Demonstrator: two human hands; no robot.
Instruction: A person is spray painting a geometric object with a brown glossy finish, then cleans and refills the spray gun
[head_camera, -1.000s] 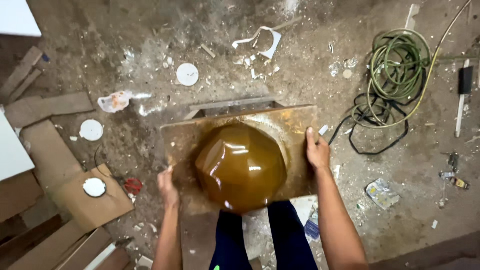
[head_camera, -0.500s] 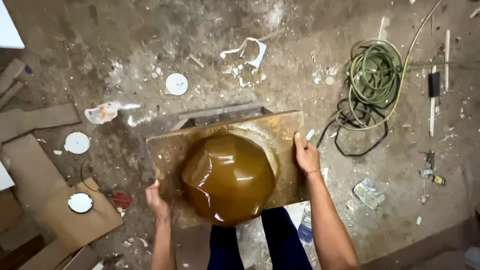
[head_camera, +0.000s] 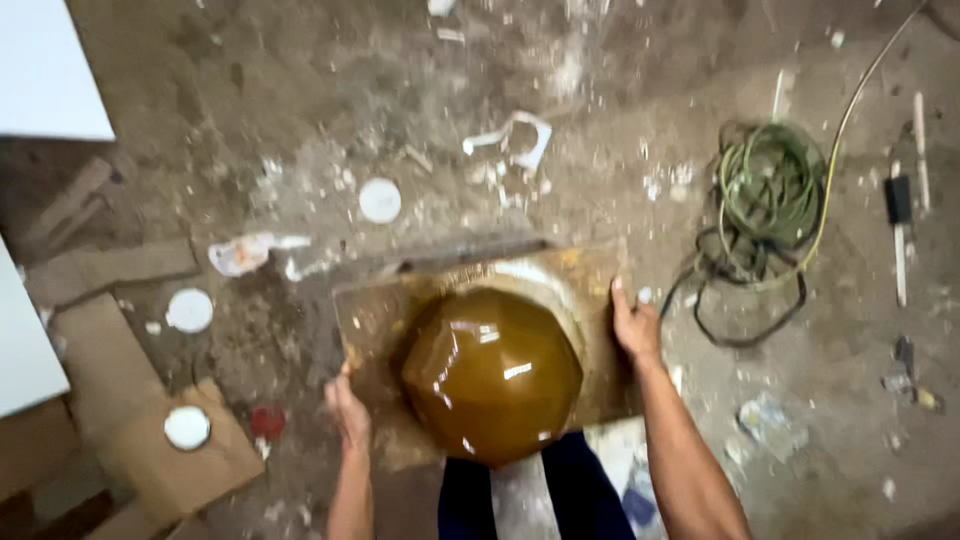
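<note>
left hand (head_camera: 347, 408): clasped on the left edge of the square board (head_camera: 372, 325), fingers curled around the rim, thumb side up.
right hand (head_camera: 634, 325): gripping the right edge of the same board, fingers laid over the top of the rim.
square board: brownish, glossy and stained, held between the two hands just above the floor, slightly skewed, its far edge toward the top of the view.
dome (head_camera: 492, 373): a shiny amber-brown faceted dome sitting on the middle of the board, bulging toward the camera, with a paler ring around its base on the far side.
legs (head_camera: 585, 495): dark trousers showing just below the dome, near the bottom edge.
floor (head_camera: 300, 120): dirty concrete, dusted and scattered with white scraps.
white discs (head_camera: 380, 200): several small round ones lying left of the board and beyond it, well apart from each other.
cardboard pieces (head_camera: 130, 400): flat brown sheets at the left, one disc resting on them.
coiled cable (head_camera: 768, 200): green and black loops right of the board, near the right hand but not touching it.
brush (head_camera: 899, 215): a dark-headed tool lying at the far right.
</note>
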